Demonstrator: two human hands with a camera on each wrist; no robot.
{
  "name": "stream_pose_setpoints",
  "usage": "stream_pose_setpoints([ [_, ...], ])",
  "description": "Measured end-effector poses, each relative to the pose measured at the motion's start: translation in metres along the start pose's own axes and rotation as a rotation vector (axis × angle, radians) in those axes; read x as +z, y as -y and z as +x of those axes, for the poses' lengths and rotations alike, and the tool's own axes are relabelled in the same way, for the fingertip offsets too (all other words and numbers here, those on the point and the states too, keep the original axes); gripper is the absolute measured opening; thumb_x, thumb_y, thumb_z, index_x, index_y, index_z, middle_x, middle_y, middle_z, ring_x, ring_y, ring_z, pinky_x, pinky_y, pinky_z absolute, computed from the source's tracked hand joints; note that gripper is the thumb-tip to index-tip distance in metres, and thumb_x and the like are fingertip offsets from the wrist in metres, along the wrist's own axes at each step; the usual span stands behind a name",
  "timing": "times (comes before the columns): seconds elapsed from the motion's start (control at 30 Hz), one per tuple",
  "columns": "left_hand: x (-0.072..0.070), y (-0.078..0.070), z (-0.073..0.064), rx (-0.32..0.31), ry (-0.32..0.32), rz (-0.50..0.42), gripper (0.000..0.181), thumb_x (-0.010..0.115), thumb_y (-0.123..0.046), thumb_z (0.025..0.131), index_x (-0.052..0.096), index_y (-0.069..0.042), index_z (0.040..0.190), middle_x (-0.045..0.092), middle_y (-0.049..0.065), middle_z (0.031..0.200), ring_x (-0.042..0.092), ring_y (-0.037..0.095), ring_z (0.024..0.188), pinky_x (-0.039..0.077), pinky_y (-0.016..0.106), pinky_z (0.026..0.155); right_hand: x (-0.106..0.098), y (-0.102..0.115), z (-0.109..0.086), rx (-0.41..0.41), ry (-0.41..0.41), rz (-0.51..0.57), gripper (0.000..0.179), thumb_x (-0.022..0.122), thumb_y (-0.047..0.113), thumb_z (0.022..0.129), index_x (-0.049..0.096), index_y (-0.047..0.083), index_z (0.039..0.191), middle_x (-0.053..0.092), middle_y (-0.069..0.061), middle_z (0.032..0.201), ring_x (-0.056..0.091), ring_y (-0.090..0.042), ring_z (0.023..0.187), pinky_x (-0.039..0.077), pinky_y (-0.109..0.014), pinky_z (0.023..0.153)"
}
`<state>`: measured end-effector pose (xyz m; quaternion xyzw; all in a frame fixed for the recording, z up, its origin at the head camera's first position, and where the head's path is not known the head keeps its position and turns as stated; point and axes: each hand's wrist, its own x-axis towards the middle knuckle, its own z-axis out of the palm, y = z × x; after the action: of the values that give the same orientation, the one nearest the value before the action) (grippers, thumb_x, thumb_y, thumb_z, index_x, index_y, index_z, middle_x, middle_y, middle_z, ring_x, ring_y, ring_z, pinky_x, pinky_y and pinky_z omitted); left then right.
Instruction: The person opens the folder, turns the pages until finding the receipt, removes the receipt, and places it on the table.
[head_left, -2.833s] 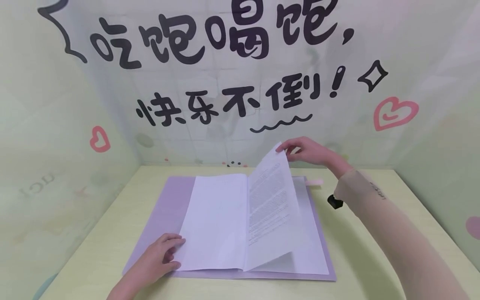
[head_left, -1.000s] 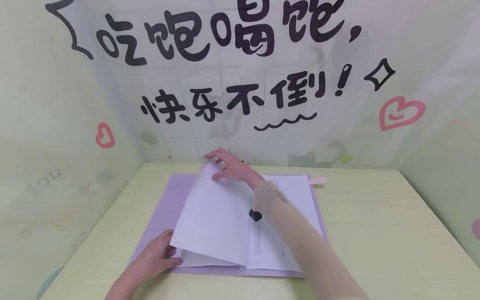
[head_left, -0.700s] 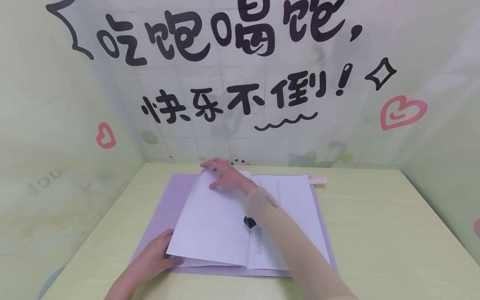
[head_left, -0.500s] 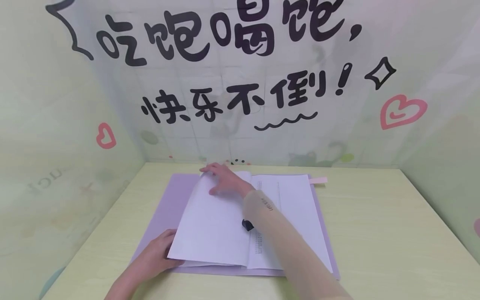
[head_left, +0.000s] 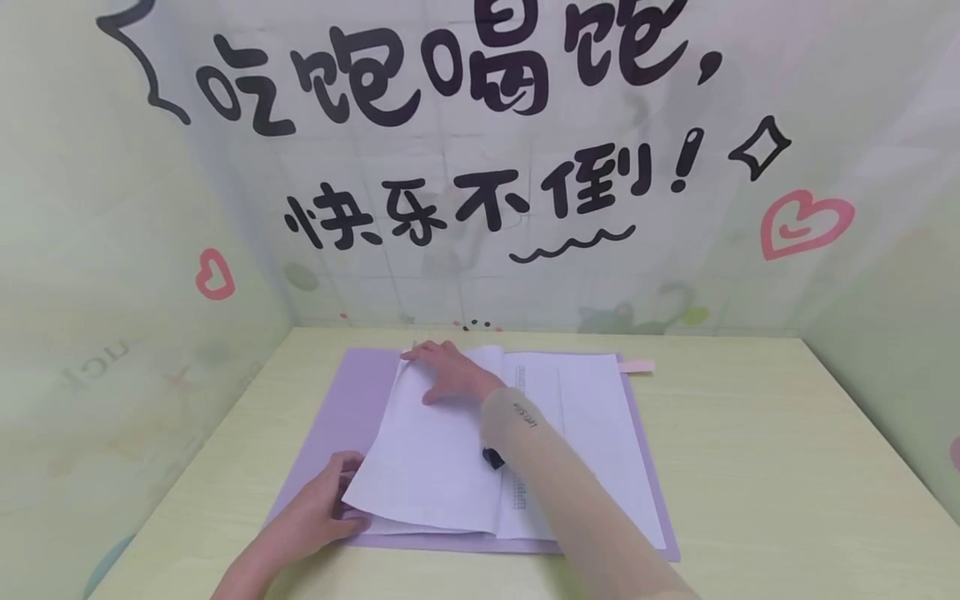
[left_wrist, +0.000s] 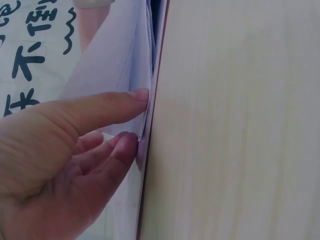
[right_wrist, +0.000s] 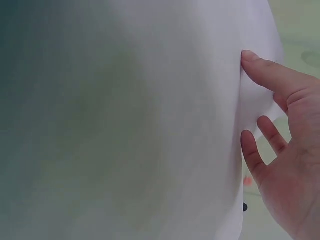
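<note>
An open purple folder [head_left: 348, 400] with white pages lies on the table. A white page [head_left: 427, 450] arches over the left half, its near corner lifted. My right hand [head_left: 453, 375] rests at the page's far left corner, with the fingers spread and the thumb on the paper. In the right wrist view, this white page [right_wrist: 150, 125] fills much of the picture, its edge at the thumb and fingertips. My left hand [head_left: 315, 512] touches the near left corner of the pages. The left wrist view shows its thumb [left_wrist: 115, 107] against the stack of pages [left_wrist: 142, 65].
A printed right-hand page [head_left: 600, 417] lies flat, partly covered by the right sleeve [head_left: 555, 475]. A pink tab [head_left: 637, 366] sticks out at the folder's right edge. The pale wooden table [head_left: 757, 467] is bounded by a printed backdrop [head_left: 465, 283].
My right hand has turned a page from right to left across the folder and sunk lower at the far left corner. My left hand has stayed at the near left corner.
</note>
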<state>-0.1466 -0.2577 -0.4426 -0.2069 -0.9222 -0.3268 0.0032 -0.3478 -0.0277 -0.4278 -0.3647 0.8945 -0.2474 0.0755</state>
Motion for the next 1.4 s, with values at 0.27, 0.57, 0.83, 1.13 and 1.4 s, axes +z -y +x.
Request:
stream_pose_setpoints([
  [0.27, 0.002, 0.005, -0.002, 0.16, -0.028, 0.071, 0.062, 0.086, -0.005, 0.067, 0.059, -0.004, 0.122, 0.06, 0.014, 0.118, 0.053, 0.001, 0.09, 0.052, 0.02, 0.074, 0.002, 0.004, -0.002, 0.036, 0.023, -0.02, 0.081, 0.078, 0.017, 0.084, 0.036, 0.026, 0.153, 0.033, 0.002, 0.16, 0.034, -0.023, 0.14, 0.036, -0.04, 0.117],
  [0.57, -0.002, -0.003, -0.001, -0.001, 0.059, 0.013, 0.066, 0.086, -0.039, 0.072, 0.064, -0.004, 0.124, 0.056, 0.014, 0.129, 0.056, 0.005, 0.095, 0.054, 0.02, 0.078, 0.001, 0.007, -0.004, 0.092, 0.064, -0.042, 0.084, 0.074, 0.022, 0.088, 0.025, 0.034, 0.156, 0.033, 0.007, 0.161, 0.031, -0.021, 0.143, 0.025, -0.049, 0.122],
  [0.83, 0.003, 0.002, 0.002, 0.114, -0.028, 0.031, 0.05, 0.087, -0.014, 0.071, 0.065, -0.003, 0.114, 0.056, 0.013, 0.119, 0.048, 0.0, 0.084, 0.05, 0.018, 0.066, 0.002, 0.006, -0.004, 0.123, 0.084, -0.102, 0.074, 0.073, 0.028, 0.089, 0.035, 0.033, 0.153, 0.034, 0.007, 0.16, 0.031, -0.022, 0.142, 0.025, -0.051, 0.118],
  [1.13, 0.003, -0.004, 0.003, 0.069, 0.006, 0.112, 0.051, 0.086, -0.015, 0.071, 0.064, -0.003, 0.115, 0.061, 0.015, 0.125, 0.05, 0.0, 0.085, 0.05, 0.02, 0.072, 0.002, 0.006, -0.002, 0.137, 0.113, -0.173, 0.069, 0.072, 0.032, 0.09, 0.04, 0.035, 0.15, 0.035, 0.007, 0.159, 0.032, -0.022, 0.14, 0.026, -0.049, 0.116],
  [1.4, 0.002, -0.009, 0.002, 0.043, 0.01, 0.226, 0.051, 0.086, -0.02, 0.071, 0.065, -0.006, 0.116, 0.063, 0.011, 0.128, 0.06, 0.015, 0.097, 0.053, 0.032, 0.087, 0.001, 0.007, -0.002, 0.171, 0.134, -0.215, 0.066, 0.069, 0.038, 0.091, 0.039, 0.039, 0.15, 0.035, 0.007, 0.158, 0.032, -0.022, 0.139, 0.026, -0.049, 0.114],
])
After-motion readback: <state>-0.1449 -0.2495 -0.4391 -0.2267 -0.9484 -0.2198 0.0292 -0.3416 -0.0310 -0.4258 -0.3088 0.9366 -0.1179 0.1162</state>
